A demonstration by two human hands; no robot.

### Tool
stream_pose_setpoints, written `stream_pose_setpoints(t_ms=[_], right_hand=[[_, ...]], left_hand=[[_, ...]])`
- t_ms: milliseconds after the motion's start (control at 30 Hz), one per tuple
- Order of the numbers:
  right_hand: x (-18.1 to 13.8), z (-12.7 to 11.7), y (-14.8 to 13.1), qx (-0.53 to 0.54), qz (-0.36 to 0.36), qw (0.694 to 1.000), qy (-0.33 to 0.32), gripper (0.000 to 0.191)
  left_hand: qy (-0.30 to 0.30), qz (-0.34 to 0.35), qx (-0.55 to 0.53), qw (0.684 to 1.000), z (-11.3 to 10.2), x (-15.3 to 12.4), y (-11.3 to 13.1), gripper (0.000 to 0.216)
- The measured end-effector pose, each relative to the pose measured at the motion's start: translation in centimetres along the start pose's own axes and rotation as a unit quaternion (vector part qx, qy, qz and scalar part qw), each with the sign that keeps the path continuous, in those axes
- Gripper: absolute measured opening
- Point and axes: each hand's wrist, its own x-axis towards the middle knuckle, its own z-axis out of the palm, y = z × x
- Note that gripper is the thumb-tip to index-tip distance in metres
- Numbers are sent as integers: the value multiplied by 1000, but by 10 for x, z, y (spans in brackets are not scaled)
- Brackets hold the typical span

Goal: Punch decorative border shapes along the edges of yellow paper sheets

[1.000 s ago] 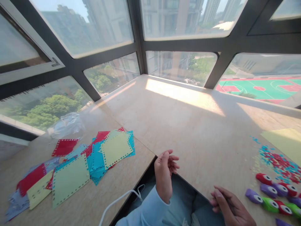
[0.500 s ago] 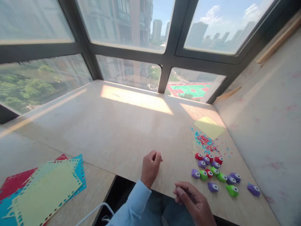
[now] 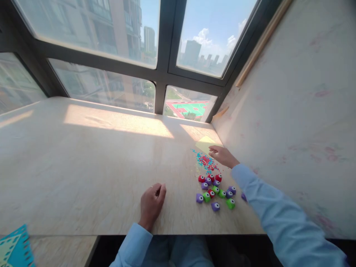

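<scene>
My left hand (image 3: 151,202) rests on the pale stone table (image 3: 83,159) near its front edge, fingers curled into a loose fist with nothing visible in it. My right hand (image 3: 222,155) reaches far right with fingers stretched flat, its tips touching a yellow paper sheet (image 3: 205,144) by the wall. Below it lies a scatter of red and blue paper bits (image 3: 205,161). Nearer me sits a cluster of several small red, purple and green punches (image 3: 215,189) with eye-like dots.
A marble wall (image 3: 292,111) rises along the table's right side. Dark-framed windows (image 3: 161,70) close off the back. A teal punched paper corner (image 3: 15,250) shows on a lower surface at bottom left.
The view has swung right, so the coloured paper pile has almost left the frame. My right hand rose from the table's front edge and reached out to the yellow sheet. My left hand curled up.
</scene>
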Motion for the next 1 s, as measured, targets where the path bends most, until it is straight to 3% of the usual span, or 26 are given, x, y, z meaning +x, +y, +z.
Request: stream_pose_setpoints(t_ms=[100, 200, 367, 567, 733, 1000], right_hand=[[35, 5, 30, -56, 30, 997, -34, 40], [43, 13, 48, -100, 34, 992, -68, 39], [43, 25, 57, -170, 24, 978, -115, 26], [51, 32, 58, -232, 22, 960, -153, 29], [53, 33, 58, -234, 16, 961, -143, 27], [52, 14, 69, -172, 14, 983, -65, 28]], left_hand=[[11, 0, -11, 1000, 0, 1, 0, 35], [15, 6, -2, 1000, 1, 2, -1, 36], [19, 10, 6, 1000, 2, 4, -5, 36], [10, 29, 51, 998, 3, 5, -11, 39], [10, 44, 79, 996, 3, 5, -13, 41], [11, 48, 80, 996, 3, 5, -13, 41]])
